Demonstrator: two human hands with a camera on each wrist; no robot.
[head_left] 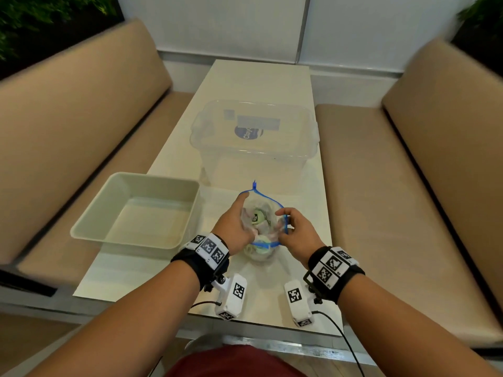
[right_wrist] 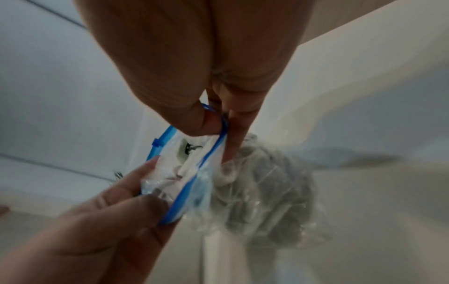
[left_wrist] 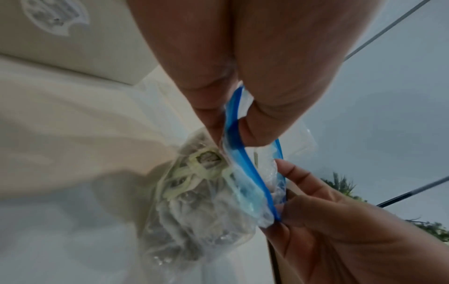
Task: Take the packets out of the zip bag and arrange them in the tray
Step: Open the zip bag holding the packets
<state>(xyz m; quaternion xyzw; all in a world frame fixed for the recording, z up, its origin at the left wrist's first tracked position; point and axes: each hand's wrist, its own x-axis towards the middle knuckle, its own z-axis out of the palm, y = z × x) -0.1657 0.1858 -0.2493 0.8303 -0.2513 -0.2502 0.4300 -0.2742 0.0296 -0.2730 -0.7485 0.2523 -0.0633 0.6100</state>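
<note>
Both hands hold the zip bag (head_left: 261,227) open above the near part of the desk (head_left: 253,83): the left hand (head_left: 236,229) pinches one side of the blue zip rim, the right hand (head_left: 298,232) pinches the other. The packets (head_left: 257,217) lie inside (greenish, crumpled). The tray (head_left: 89,217) sits just left of the bag, with a clear lidded box (head_left: 254,137) behind.
</note>
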